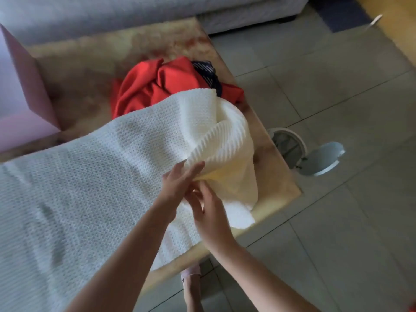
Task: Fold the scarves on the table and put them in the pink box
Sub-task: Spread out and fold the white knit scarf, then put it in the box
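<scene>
White waffle-knit scarf, draped across the counter's near edge, pinched at its bunched right end by left hand and right hand; overhang may slide off.

The scene is lit by soft, even daylight; no hard shadows are cast. The white knit scarf is rendered very bright, and its weave is smeared by motion blur toward the lower left. A faint sheen is seen on the grey floor tiles. The sofa at the top is soft and out of focus. Straight tile joints are bent by wide-angle distortion near the edges.
</scene>
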